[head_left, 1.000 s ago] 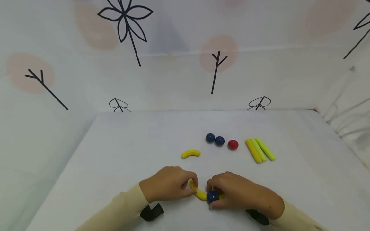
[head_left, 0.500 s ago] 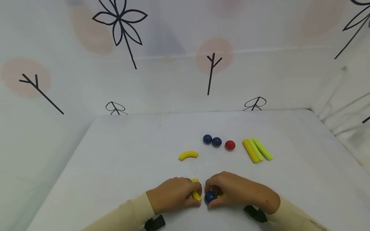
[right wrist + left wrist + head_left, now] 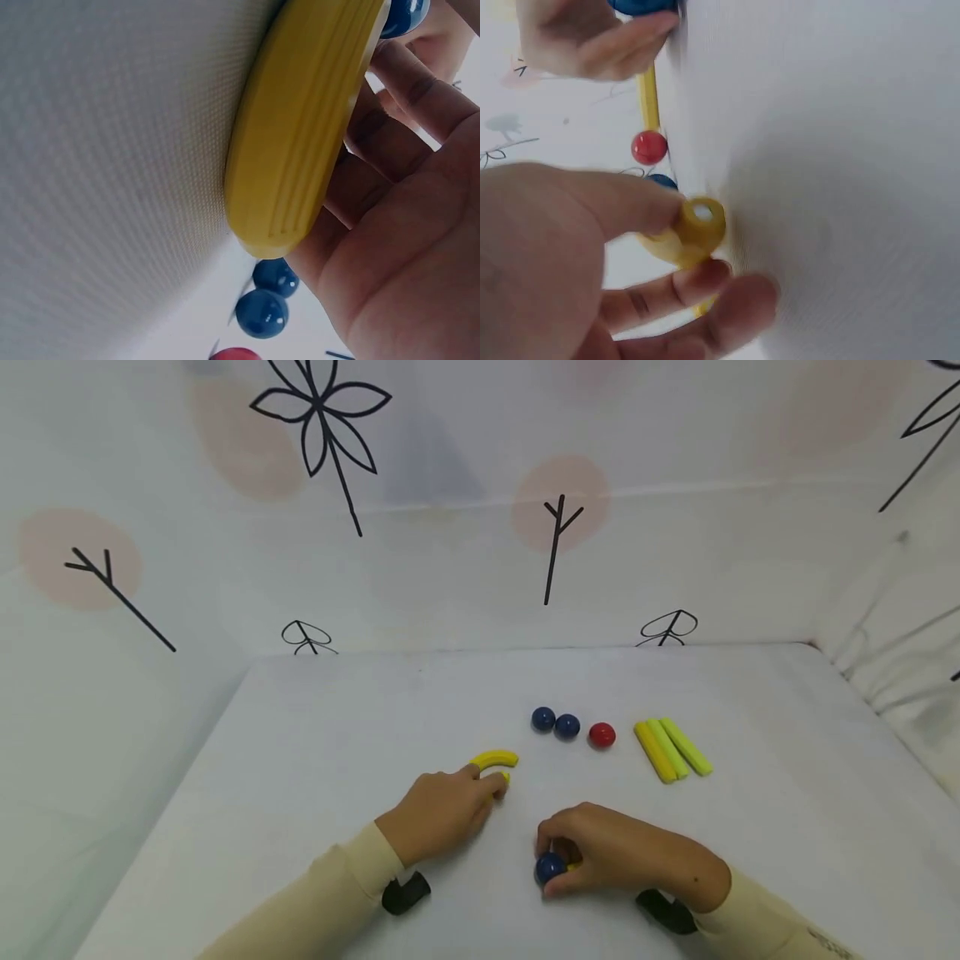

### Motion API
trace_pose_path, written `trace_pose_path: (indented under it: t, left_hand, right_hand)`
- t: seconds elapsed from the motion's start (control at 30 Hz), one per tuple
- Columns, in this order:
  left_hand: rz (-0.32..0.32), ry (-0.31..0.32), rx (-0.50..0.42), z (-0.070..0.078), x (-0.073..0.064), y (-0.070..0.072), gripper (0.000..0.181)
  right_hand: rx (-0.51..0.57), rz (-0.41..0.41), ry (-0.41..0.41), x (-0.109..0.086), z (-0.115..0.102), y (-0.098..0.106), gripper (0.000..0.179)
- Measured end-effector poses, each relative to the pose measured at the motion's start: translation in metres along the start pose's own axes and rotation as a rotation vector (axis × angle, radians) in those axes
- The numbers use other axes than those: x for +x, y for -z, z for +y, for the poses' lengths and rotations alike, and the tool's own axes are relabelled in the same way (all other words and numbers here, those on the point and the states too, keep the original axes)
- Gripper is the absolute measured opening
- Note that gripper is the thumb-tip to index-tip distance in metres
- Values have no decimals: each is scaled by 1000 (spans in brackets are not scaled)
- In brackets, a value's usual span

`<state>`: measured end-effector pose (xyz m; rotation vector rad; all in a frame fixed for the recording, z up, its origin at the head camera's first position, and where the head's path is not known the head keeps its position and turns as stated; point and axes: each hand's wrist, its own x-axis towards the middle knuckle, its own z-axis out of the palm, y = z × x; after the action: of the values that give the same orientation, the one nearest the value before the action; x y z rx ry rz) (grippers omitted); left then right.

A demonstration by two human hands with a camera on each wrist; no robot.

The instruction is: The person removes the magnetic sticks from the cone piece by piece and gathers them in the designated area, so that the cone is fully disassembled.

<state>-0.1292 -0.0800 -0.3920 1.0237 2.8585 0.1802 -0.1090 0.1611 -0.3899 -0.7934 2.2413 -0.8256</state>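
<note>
In the head view my left hand (image 3: 442, 810) is beside a curved yellow stick (image 3: 495, 758) lying on the table. Another curved yellow stick (image 3: 682, 240), with a shiny round spot on its end, sits between my left thumb and fingertips, close over the white surface. My right hand (image 3: 618, 852) holds a glossy dark blue ball (image 3: 551, 869) near the front, thumb and fingers around its sides. Beyond that ball, under the palm, runs a thick yellow stick (image 3: 300, 135) with a ribbed side, mostly hidden from the head view.
Two blue balls (image 3: 543, 719) touch each other farther back, with a red ball (image 3: 602, 735) to their right. Several straight yellow and lime sticks (image 3: 670, 750) lie side by side at the right. A patterned cloth wall (image 3: 442, 568) rises behind the white table (image 3: 315, 718).
My left hand has pulled its curved yellow stick away from the blue ball and carried it back and left, beside the lying curved stick. My right hand stays on the ball.
</note>
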Motion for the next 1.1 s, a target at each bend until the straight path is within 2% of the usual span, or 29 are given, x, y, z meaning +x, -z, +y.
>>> trace_pose_path:
  t: [0.17, 0.27, 0.47, 0.6, 0.73, 0.83, 0.9, 1.1]
  left_hand:
    - [47, 48, 56, -1, 11, -1, 17]
    - [98, 52, 78, -1, 16, -3, 16]
    - [181, 48, 115, 0, 17, -7, 18]
    - [186, 60, 127, 0, 18, -8, 19]
    - [215, 85, 122, 1, 18, -6, 20]
    - [241, 71, 80, 5, 14, -1, 20]
    - [216, 22, 30, 12, 11, 3, 21]
    - [-71, -141, -125, 40, 7, 10, 34]
  right_hand:
    - [-10, 4, -1, 0, 1, 0, 25]
    - [-6, 6, -1, 1, 1, 0, 24]
    - [3, 7, 3, 3, 2, 0, 24]
    - [-3, 9, -15, 1, 2, 1, 29]
    - [-93, 61, -65, -12, 1, 9, 43]
    - [-197, 131, -93, -24, 4, 13, 48]
    - [-262, 164, -99, -31, 8, 12, 44]
    - [-302, 194, -80, -43, 19, 2, 24]
